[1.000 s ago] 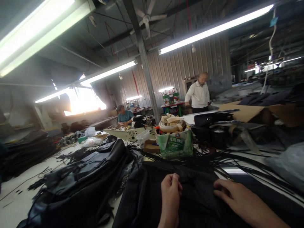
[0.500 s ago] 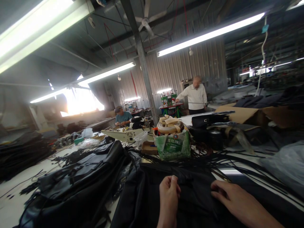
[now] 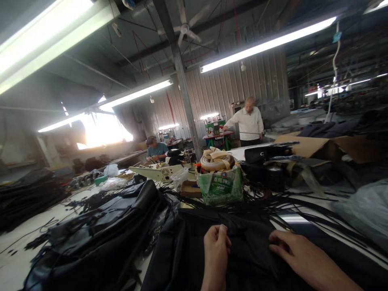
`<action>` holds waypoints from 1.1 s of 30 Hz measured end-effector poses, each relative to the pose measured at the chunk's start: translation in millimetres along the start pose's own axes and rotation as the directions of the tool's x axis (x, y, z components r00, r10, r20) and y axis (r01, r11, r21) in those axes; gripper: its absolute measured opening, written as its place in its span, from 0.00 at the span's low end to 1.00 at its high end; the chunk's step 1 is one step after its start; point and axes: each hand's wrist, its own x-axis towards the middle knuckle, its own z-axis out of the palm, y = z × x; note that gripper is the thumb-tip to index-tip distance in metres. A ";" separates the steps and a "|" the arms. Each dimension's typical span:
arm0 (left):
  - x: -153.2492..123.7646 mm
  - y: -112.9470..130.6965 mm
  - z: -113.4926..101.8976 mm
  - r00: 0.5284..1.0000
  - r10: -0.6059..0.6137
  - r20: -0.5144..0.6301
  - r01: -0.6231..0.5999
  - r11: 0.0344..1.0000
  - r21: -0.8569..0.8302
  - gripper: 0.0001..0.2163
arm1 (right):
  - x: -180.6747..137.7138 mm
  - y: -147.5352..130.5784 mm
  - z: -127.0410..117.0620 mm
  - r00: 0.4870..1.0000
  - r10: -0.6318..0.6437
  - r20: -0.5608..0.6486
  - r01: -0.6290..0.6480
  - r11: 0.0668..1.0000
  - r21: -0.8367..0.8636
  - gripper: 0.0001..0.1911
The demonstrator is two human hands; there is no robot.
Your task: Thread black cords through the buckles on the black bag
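My left hand (image 3: 216, 247) is closed in a pinch, thumb on top, over a black leather-like piece (image 3: 178, 250) spread in front of me. Whatever its fingers hold is lost against the black. To the right, my right hand (image 3: 292, 250) has its fingers curled and thumb drawn in close to the same black material. A thin brass-coloured tool (image 3: 290, 230) shows behind its knuckles; I cannot tell its kind or whether the hand grips it. A gap of black material separates the two hands.
Left of me lies a stack of black bags (image 3: 100, 226). Black straps (image 3: 303, 202) run across the table behind my hands. Beyond stands a green box (image 3: 222, 188) holding a tape roll (image 3: 216, 161). Clear plastic (image 3: 366, 210) is at right. Two people (image 3: 250, 123) work farther back.
Both hands stay nearly in place; the left shifts very slightly. The seated person at the back moves a little.
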 end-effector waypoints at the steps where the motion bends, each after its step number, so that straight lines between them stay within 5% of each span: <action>1: 0.1 0.0 0.0 1.000 -0.001 0.001 0.001 1.000 0.002 0.36 | -0.2 -0.8 -0.7 1.000 -0.001 0.002 0.001 1.000 0.006 0.19; 33: -2.6 3.6 3.1 1.000 -0.009 0.019 0.008 1.000 0.025 0.40 | 1.4 1.2 1.5 1.000 -0.004 -0.010 0.004 1.000 0.015 0.19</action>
